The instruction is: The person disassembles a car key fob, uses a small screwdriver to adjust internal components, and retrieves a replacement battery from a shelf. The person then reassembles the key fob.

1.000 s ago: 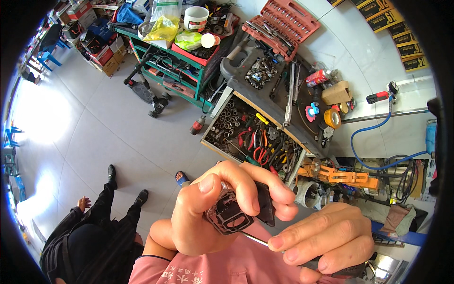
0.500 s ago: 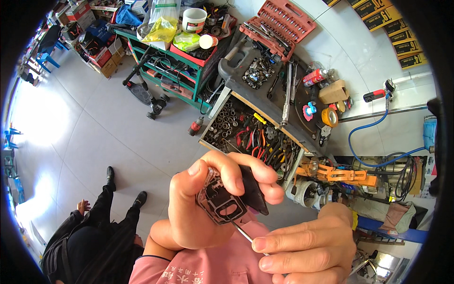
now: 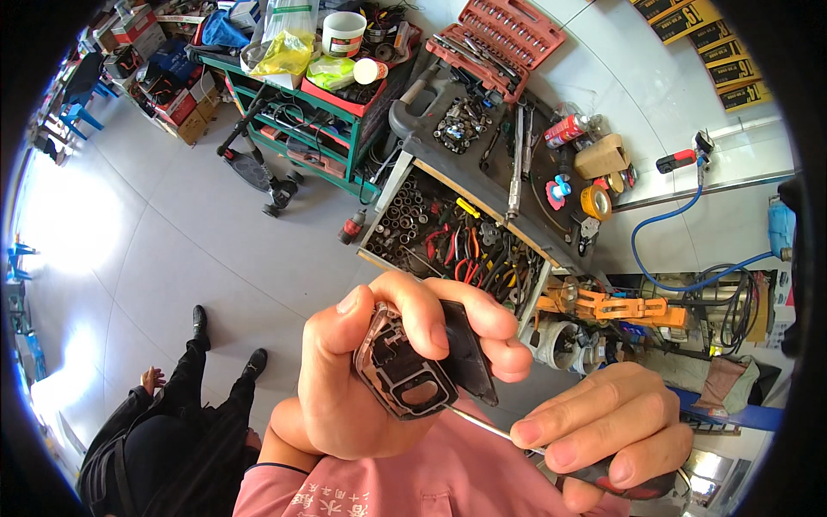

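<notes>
item one: my left hand (image 3: 362, 388), fingers curled and thumb pressed over the top, pinching a small black plastic housing (image 3: 413, 370), opened so its inner frame and a rounded recess face me. it sits in front of my chest, above my pink sleeve (image 3: 413, 487).

item two: my right hand (image 3: 603, 431), fingers closed around the dark handle of a thin screwdriver (image 3: 491, 426). the metal shaft runs up and left, its tip touching the lower edge of the housing.

item three: below and beyond, a grey tool cart surface (image 3: 482, 172) carrying sockets, wrenches, a red spray can (image 3: 566, 131), a cardboard box (image 3: 600, 157) and a yellow tape roll (image 3: 594, 202). its open drawer (image 3: 448, 246) holds pliers with red handles and loose sockets.

item four: a red socket set case (image 3: 500, 39), lid open, at the far end of the cart.

item five: a green rack (image 3: 301, 121) to the left, loaded with a white tub (image 3: 343, 33) and yellow bags.

item six: a blue hose (image 3: 680, 224) on the pale floor at right.

item seven: another person in black clothing (image 3: 164, 422) at lower left, standing on the grey tiled floor (image 3: 172, 233).
</notes>
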Demonstrator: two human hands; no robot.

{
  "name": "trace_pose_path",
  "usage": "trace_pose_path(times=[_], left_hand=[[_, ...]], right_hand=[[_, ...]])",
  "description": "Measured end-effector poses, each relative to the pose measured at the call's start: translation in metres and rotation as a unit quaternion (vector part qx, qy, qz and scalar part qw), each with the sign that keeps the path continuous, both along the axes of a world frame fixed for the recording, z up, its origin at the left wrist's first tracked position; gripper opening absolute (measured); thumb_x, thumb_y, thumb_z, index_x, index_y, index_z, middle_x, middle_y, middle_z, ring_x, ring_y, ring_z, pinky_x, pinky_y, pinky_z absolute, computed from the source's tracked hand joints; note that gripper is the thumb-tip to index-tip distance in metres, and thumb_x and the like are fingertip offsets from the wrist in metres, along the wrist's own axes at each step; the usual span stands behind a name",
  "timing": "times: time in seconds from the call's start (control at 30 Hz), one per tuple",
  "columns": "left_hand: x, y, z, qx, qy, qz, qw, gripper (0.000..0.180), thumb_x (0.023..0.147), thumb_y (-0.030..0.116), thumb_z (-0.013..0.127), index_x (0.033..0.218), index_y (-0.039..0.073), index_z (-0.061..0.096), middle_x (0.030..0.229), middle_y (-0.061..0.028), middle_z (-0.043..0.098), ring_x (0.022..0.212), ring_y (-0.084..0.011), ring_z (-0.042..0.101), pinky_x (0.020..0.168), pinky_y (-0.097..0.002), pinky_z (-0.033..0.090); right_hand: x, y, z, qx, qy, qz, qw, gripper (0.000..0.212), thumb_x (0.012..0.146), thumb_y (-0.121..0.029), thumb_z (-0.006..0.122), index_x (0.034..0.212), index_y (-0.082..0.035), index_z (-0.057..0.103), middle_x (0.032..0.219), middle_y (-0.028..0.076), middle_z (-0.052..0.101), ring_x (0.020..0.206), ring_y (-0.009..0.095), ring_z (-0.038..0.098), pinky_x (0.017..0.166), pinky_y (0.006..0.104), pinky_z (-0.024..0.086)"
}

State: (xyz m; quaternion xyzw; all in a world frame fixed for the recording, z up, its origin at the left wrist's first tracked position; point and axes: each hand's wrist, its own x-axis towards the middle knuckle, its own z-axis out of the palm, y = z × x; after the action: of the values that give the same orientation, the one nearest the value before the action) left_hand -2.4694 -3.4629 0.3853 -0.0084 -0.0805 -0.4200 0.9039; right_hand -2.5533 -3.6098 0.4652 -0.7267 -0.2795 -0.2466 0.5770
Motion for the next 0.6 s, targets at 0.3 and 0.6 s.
trace_pose_path(times=[0.3,0.6], left_hand=[[-0.004,0.006,0.002,0.013,-0.027,0.009,1.000,0.046,0.101,0.041,0.030,0.088,0.003,0.053,0.114,-0.0267,0.058,0.101,-0.0368,0.064,0.090,-0.0486,0.053],[-0.009,-0.008,-0.027,0.126,0.066,0.007,0.990,0.040,0.097,0.038,0.038,0.084,0.003,0.053,0.102,-0.0218,0.060,0.084,-0.0380,0.063,0.080,-0.0475,0.053]], right_hand=[[-0.009,-0.001,-0.018,0.045,0.008,0.023,0.999,0.032,0.085,-0.007,0.070,0.105,0.000,0.046,0.090,0.022,0.062,0.074,0.036,0.069,0.060,0.0394,0.062],[-0.044,-0.046,-0.019,0.248,0.105,-0.042,0.962,0.042,0.074,-0.010,0.082,0.104,0.002,0.054,0.090,0.024,0.064,0.074,0.037,0.067,0.067,0.0505,0.060]])
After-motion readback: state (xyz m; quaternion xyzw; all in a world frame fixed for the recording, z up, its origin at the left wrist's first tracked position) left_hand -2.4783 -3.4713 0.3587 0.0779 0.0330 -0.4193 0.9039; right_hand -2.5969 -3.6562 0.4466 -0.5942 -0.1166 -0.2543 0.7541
